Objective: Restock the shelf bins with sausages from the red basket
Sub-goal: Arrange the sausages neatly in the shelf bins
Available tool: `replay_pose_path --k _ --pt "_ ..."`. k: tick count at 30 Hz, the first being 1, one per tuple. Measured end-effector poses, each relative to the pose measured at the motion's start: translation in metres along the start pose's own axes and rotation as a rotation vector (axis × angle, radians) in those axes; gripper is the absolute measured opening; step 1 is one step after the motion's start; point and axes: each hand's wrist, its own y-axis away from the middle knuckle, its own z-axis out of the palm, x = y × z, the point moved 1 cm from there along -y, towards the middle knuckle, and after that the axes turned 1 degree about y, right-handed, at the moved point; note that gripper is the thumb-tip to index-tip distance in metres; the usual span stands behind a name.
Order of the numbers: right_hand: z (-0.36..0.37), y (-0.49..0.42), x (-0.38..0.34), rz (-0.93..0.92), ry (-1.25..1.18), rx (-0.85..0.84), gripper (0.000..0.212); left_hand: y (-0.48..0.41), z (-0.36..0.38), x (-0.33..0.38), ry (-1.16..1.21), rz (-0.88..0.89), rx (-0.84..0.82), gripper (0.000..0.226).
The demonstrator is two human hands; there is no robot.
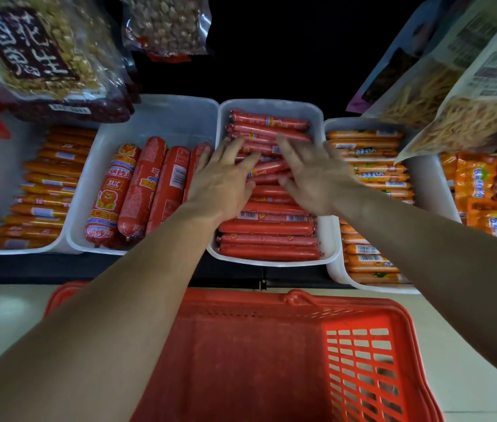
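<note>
On the dark shelf (88, 269), white bins sit side by side. My left hand (222, 178) and right hand (317, 178) lie flat, fingers spread, gripping nothing, on the thin red sausages (268, 239) in the middle bin (271, 102). I'd press lightly, nudging them into level crosswise rows; the red basket (241, 345) below looks empty, and neighbouring bins hold fat red sausages (140, 190) and orange sausages (369, 263).

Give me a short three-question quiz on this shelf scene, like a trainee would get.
1. True or false: the red basket is piled full of sausages.
2. The left hand and right hand both lie over which bin's contents? A fat red sausages; B thin red sausages; C orange sausages.
3. Are the fingers curled or straight?
Key: 1 false; 2 B; 3 straight.
</note>
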Motion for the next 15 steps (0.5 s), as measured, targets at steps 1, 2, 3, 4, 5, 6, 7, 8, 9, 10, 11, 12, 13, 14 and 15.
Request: replay_pose_path --k 1,2,3,4,5,6,7,8,9,10,11,12,13,14,15 --pt "0.005 -0.002 -0.003 0.001 0.022 -0.085 0.074 -0.001 -0.001 0.001 0.005 0.002 0.001 0.058" --pt "0.008 0.000 -0.006 -0.001 0.038 -0.134 0.075 0.001 -0.003 0.001 0.011 0.013 0.017 0.055" --pt "0.009 0.007 -0.009 -0.008 0.037 -0.140 0.077 0.004 -0.006 0.001 0.013 0.035 0.050 0.051" --pt "0.010 0.016 -0.011 -0.029 0.042 -0.106 0.077 0.008 -0.009 -0.002 0.009 0.070 0.088 0.047" --pt "0.010 0.026 -0.013 -0.061 0.060 -0.056 0.076 0.014 -0.012 -0.004 -0.002 0.112 0.094 0.044" --pt "0.010 0.035 -0.012 -0.091 0.069 -0.022 0.075 0.020 -0.013 -0.007 -0.009 0.151 0.069 0.044" --pt "0.010 0.039 -0.009 -0.115 0.068 -0.008 0.073 0.024 -0.012 -0.011 -0.012 0.179 0.033 0.045" --pt "0.010 0.039 -0.005 -0.128 0.075 -0.009 0.072 0.026 -0.011 -0.013 -0.004 0.192 0.015 0.047" --pt "0.010 0.036 -0.002 -0.128 0.081 -0.005 0.072 0.026 -0.009 -0.013 0.024 0.188 0.032 0.045" --pt "0.011 0.028 -0.001 -0.115 0.076 0.001 0.074 0.025 -0.009 -0.011 0.067 0.166 0.082 0.041" --pt "0.013 0.019 -0.002 -0.107 0.067 -0.012 0.076 0.024 -0.010 -0.008 0.124 0.120 0.145 0.035" --pt "0.014 0.010 -0.003 -0.111 0.066 -0.040 0.077 0.022 -0.011 -0.005 0.180 0.067 0.203 0.029" --pt "0.016 0.001 -0.005 -0.115 0.081 -0.073 0.077 0.021 -0.013 -0.005 0.193 0.030 0.246 0.025" --pt "0.018 -0.007 -0.006 -0.111 0.105 -0.104 0.078 0.020 -0.013 -0.006 0.168 0.014 0.266 0.026" --pt "0.019 -0.015 -0.006 -0.100 0.126 -0.136 0.079 0.019 -0.013 -0.009 0.144 0.010 0.256 0.031"
